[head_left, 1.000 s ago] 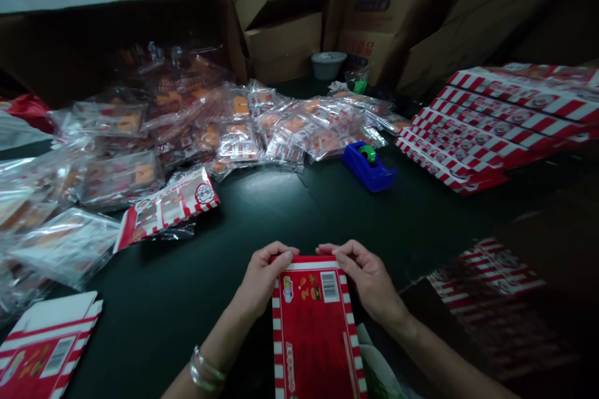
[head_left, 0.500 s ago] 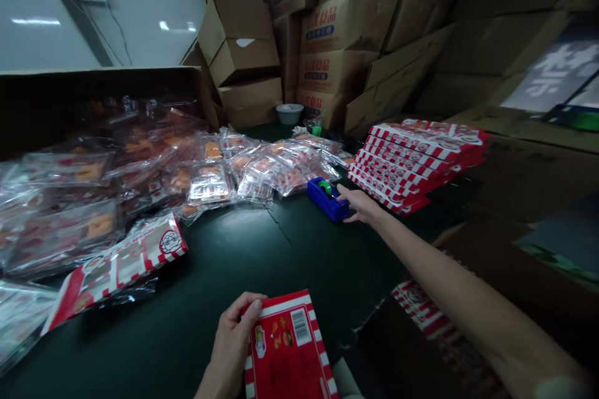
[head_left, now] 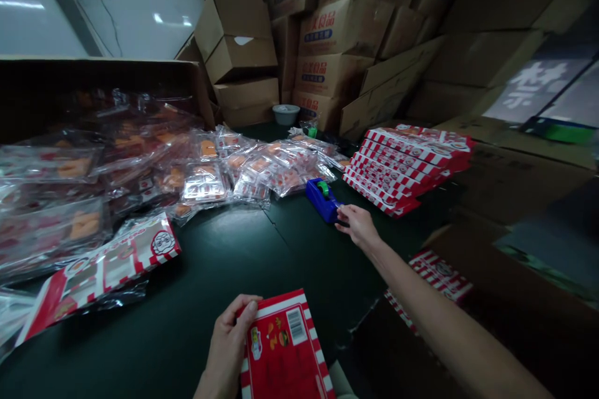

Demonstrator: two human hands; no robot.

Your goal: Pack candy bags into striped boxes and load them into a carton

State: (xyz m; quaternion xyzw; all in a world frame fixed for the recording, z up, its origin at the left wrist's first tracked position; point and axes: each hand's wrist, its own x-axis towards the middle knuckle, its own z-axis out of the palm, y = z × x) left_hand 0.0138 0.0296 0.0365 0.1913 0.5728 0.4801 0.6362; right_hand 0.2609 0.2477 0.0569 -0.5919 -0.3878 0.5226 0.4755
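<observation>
My left hand grips the top left corner of a red box with white stripes and a barcode at the bottom of the view. My right hand is stretched out to the near end of a blue tape dispenser with a green roll. Its fingers are pinched together at the dispenser's front, on what I cannot make out.
Several clear packets of orange snacks lie heaped across the dark table. One packed striped box lies at the left. A stack of flat striped cartons sits right of the dispenser. Cardboard boxes are stacked behind; a white bowl stands there.
My right hand left the red box, reached to the tape dispenser, and has now drawn back slightly from it. My left hand keeps hold of the box. My head has lifted.
</observation>
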